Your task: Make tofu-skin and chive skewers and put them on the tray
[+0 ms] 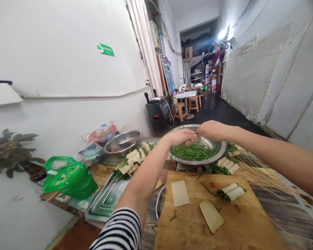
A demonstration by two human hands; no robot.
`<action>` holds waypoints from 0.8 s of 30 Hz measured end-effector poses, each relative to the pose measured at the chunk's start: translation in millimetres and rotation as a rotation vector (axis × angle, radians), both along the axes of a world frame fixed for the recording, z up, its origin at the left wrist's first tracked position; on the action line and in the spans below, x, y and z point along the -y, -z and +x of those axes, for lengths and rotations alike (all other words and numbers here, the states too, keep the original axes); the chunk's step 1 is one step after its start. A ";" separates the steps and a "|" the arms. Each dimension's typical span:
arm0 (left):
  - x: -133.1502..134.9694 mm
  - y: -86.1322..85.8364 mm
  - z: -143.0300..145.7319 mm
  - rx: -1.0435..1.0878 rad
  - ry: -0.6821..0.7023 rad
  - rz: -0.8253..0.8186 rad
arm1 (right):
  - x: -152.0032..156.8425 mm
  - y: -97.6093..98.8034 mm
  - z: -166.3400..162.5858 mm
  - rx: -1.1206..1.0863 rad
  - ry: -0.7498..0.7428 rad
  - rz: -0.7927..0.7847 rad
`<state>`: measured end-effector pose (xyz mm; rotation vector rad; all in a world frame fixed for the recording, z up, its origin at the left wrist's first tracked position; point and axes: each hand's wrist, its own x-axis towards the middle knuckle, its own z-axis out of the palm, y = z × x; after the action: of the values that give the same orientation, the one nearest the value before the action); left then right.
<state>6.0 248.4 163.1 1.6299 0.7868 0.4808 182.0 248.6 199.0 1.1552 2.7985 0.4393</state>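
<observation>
Two hands [183, 136] [211, 130], slender greens [194, 152], round metal bowl [221, 147]

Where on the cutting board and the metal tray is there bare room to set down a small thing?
Cutting board: along its near edge, below the two sheets. Metal tray: the near end, between green bag and left forearm. Crowded: the tray's far end, covered with rolls, and right of the bowl, where rolls and skewers lie.

No legible lettering anywhere
</observation>
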 end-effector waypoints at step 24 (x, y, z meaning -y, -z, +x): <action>61.5 47.8 36.9 0.214 -0.828 0.332 | 96.7 56.9 -15.8 -0.733 0.273 0.118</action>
<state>43.0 186.9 115.3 1.4533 1.2535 1.4073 166.2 151.9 142.1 2.0405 3.1201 0.1746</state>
